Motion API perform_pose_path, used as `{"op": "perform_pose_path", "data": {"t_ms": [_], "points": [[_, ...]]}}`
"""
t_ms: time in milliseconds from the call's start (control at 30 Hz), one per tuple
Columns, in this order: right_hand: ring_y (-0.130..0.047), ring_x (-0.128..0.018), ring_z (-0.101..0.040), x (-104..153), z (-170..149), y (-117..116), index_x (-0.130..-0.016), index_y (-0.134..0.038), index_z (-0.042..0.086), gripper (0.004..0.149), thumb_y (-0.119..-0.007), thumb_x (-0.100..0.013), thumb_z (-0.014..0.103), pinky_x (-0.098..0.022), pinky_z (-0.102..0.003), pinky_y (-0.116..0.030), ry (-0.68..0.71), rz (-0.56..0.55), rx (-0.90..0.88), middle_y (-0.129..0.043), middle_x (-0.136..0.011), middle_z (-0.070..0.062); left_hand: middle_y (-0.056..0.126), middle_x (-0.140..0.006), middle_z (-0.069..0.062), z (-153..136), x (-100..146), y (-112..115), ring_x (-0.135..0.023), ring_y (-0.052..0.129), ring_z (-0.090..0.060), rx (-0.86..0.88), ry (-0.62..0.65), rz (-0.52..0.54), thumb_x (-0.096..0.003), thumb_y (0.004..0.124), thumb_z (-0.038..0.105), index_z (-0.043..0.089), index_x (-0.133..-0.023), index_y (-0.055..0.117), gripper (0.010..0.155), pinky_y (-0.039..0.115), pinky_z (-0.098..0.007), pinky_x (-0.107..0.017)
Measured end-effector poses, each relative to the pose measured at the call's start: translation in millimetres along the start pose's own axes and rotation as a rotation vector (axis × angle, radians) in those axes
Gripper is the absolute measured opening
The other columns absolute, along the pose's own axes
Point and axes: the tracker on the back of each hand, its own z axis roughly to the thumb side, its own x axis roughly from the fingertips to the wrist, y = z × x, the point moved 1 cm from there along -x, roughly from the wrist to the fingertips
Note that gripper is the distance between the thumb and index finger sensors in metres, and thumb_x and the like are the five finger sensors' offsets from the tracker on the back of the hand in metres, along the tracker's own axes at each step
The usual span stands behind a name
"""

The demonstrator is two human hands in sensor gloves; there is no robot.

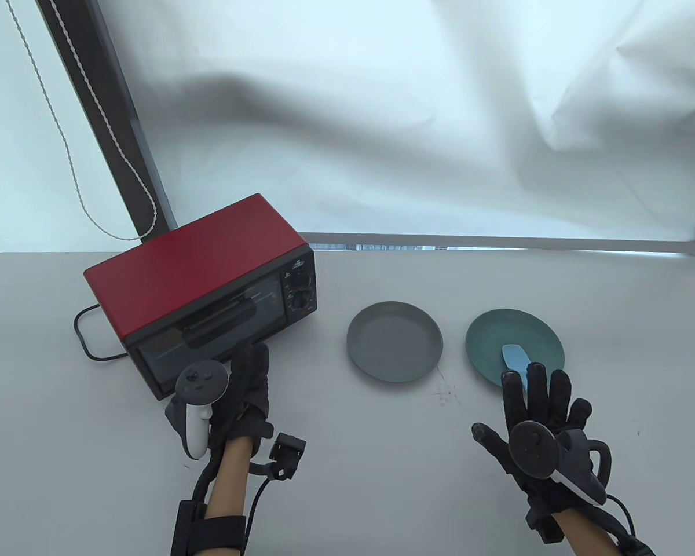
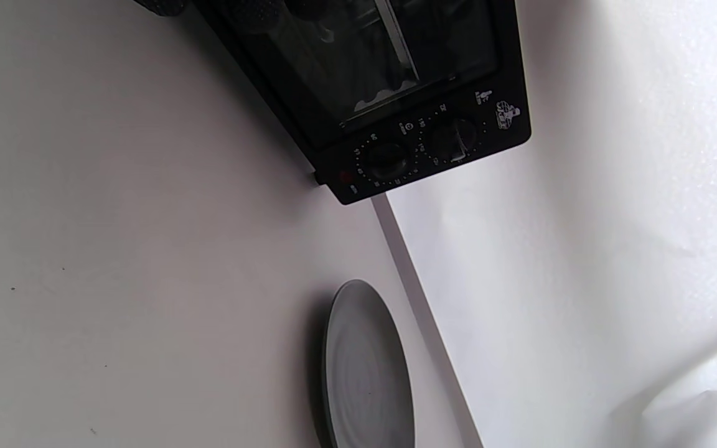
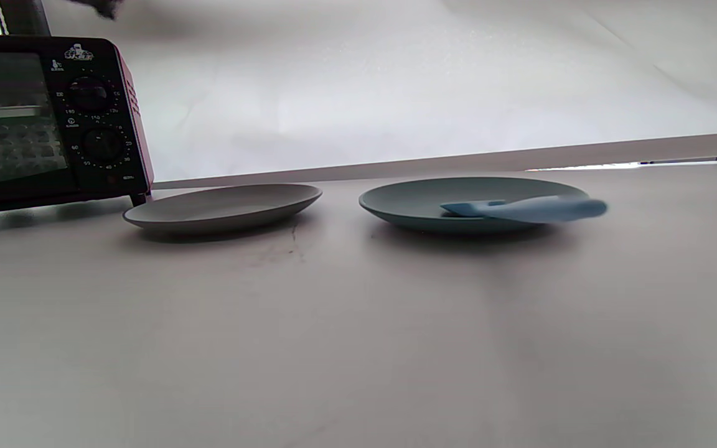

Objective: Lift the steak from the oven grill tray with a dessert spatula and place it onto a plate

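A light blue dessert spatula lies on the teal plate, its handle sticking out over the near rim. My right hand hovers over that handle end with straight, spread fingers and holds nothing. An empty grey plate sits left of the teal one. The red toaster oven stands at the left with its glass door closed. My left hand is at the door's lower right, fingers extended toward it. A grill pattern shows dimly through the glass; no steak is visible.
The oven's black cable loops on the table to its left. A white cloth backdrop hangs behind the table's far edge, with a dark post and a white cord at the back left.
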Motion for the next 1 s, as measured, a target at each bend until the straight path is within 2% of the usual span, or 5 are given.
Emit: {"op": "perform_pose_path", "data": {"t_ms": [167, 733, 867, 933, 1000], "points": [[0.002, -0.106, -0.066, -0.2, -0.5, 0.5, -0.115, 0.004, 0.019, 0.093, -0.053, -0.061, 0.069, -0.065, -0.086, -0.015, -0.006, 0.001, 0.000, 0.012, -0.120, -0.033, 0.032, -0.125, -0.021, -5.7, -12.1, -8.0, -0.113, 0.044, -0.048, 0.182, -0.018, -0.070, -0.0616, 0.036, 0.067, 0.018, -0.120, 0.015, 0.079, 0.047, -0.068, -0.075], [0.002, -0.107, -0.065, -4.1, -3.1, 2.4, -0.115, 0.005, 0.020, 0.093, -0.053, -0.061, 0.070, -0.066, -0.085, -0.014, -0.025, 0.009, -0.032, 0.013, -0.120, -0.032, 0.026, -0.127, -0.012, -27.2, -43.3, -28.5, -0.116, 0.040, -0.039, 0.525, -0.031, -0.065, -0.0666, 0.035, 0.060, 0.022, -0.119, 0.014, 0.068, 0.044, -0.065, -0.078], [0.002, -0.107, -0.065, -3.5, -2.0, 1.5, -0.115, 0.004, 0.019, 0.093, -0.053, -0.062, 0.069, -0.066, -0.085, -0.015, -0.019, 0.013, -0.027, 0.012, -0.121, -0.032, 0.029, -0.126, -0.009, -33.4, -47.4, -26.6, -0.116, 0.040, -0.037, 0.737, -0.024, -0.076, -0.0684, 0.033, 0.058, 0.025, -0.117, 0.016, 0.062, 0.043, -0.064, -0.079], [0.002, -0.107, -0.066, -3.3, -1.6, 1.4, -0.115, 0.004, 0.019, 0.093, -0.053, -0.062, 0.069, -0.066, -0.086, -0.015, -0.017, 0.013, -0.025, 0.012, -0.120, -0.032, 0.030, -0.125, -0.007, -36.5, -47.9, -27.5, -0.116, 0.042, -0.035, 0.837, -0.032, -0.061, -0.0693, 0.034, 0.057, 0.025, -0.116, 0.025, 0.058, 0.042, -0.064, -0.079], [0.001, -0.106, -0.066, -3.1, -1.6, 1.3, -0.115, 0.004, 0.019, 0.093, -0.053, -0.062, 0.069, -0.066, -0.085, -0.015, -0.016, 0.012, -0.025, 0.012, -0.120, -0.032, 0.033, -0.125, -0.005, -36.7, -47.8, -30.0, -0.116, 0.043, -0.034, 0.906, -0.018, -0.051, -0.0703, 0.036, 0.056, 0.024, -0.116, 0.022, 0.058, 0.042, -0.064, -0.080]]}}
